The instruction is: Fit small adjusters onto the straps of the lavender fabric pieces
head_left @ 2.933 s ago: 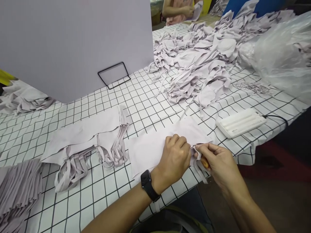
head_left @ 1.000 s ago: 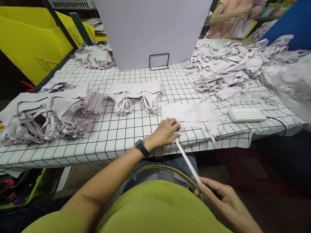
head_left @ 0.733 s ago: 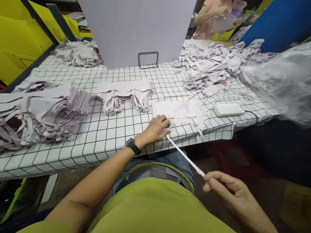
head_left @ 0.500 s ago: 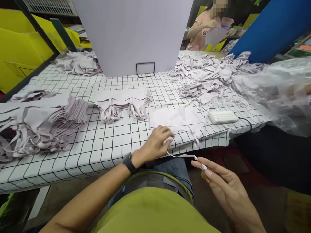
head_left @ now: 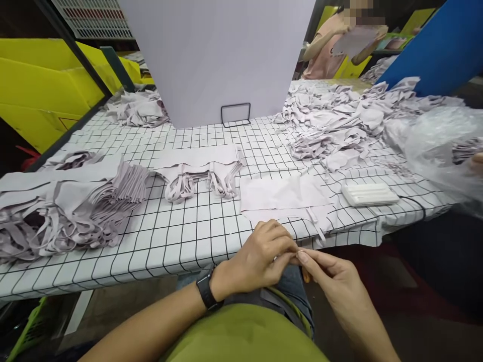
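Left hand (head_left: 256, 259) and right hand (head_left: 337, 281) meet before the near edge of the table (head_left: 196, 234), fingertips pinched together (anything between them too small to tell). Pale cloth piece (head_left: 279, 195) lies flat just beyond; strapped stack (head_left: 199, 160) farther left, loose cloth heap (head_left: 335, 118) far right.

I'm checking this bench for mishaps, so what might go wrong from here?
The left hand and right hand meet at the fingertips by the table's near edge; anything small between them, mostly hidden here, might drop unseen. The pale cloth piece has a loose strap near that edge, which could snag. Catching the dark cord might drag the white device.
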A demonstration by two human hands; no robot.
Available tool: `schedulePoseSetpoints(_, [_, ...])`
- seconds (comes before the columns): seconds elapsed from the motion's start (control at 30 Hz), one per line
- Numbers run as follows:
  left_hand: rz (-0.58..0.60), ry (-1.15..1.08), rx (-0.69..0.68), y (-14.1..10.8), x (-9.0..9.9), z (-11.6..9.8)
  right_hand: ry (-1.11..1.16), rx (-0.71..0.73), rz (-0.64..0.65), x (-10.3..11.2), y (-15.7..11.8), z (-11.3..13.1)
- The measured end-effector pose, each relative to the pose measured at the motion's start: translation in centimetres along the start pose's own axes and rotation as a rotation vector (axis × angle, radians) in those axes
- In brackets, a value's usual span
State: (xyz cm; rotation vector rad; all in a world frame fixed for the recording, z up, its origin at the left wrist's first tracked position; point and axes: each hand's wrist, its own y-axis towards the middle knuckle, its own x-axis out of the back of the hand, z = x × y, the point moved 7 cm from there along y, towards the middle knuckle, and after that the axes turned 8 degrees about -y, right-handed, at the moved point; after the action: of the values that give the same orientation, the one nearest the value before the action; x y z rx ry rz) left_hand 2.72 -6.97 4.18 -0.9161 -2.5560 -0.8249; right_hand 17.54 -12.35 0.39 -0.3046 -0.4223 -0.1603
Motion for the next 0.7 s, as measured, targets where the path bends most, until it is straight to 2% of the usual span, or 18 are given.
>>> schedulePoseSetpoints(0.1, [-0.017, -0.193, 0.235, 0.2, 0.4, 1.7, -0.064, 0.021, 0.074, -0.5, 0.4, 0.3])
schedulePoseSetpoints(0.2, [0.043, -0.311, 0.424, 0.4, 0.4, 2.9, -0.066, 0.052, 0.144, -1.3, 0.8, 0.2])
schedulePoseSetpoints(0.3, [0.097, -0.418, 0.570, 0.6, 0.5, 4.0, -0.020, 0.084, 0.098, -1.3, 1.5, 0.0])
schedulePoseSetpoints(0.37, [0.135, -0.487, 0.615, 0.9, 0.4, 4.5, 0.054, 0.051, 0.078, -1.3, 2.1, -0.2])
schedulePoseSetpoints(0.43, [0.133, -0.448, 0.577, 1.4, 0.8, 5.0, 0.165, -0.050, 0.071, -1.4, 2.7, -0.7])
schedulePoseSetpoints(0.47, [0.099, -0.358, 0.536, 1.7, 1.3, 5.3, 0.220, -0.106, 0.058, -1.4, 3.1, -0.9])
schedulePoseSetpoints(0.57, [-0.008, 0.087, 0.390, 2.5, 2.6, 6.4, 0.323, -0.218, -0.022, -1.1, 4.2, -1.3])
schedulePoseSetpoints(0.6, [-0.003, 0.227, 0.346, 2.7, 2.7, 6.7, 0.340, -0.237, -0.040, -1.1, 4.6, -1.3])
schedulePoseSetpoints(0.7, [0.125, 0.485, 0.271, 3.3, 1.7, 8.0, 0.384, -0.293, -0.062, -1.4, 5.8, -1.6])
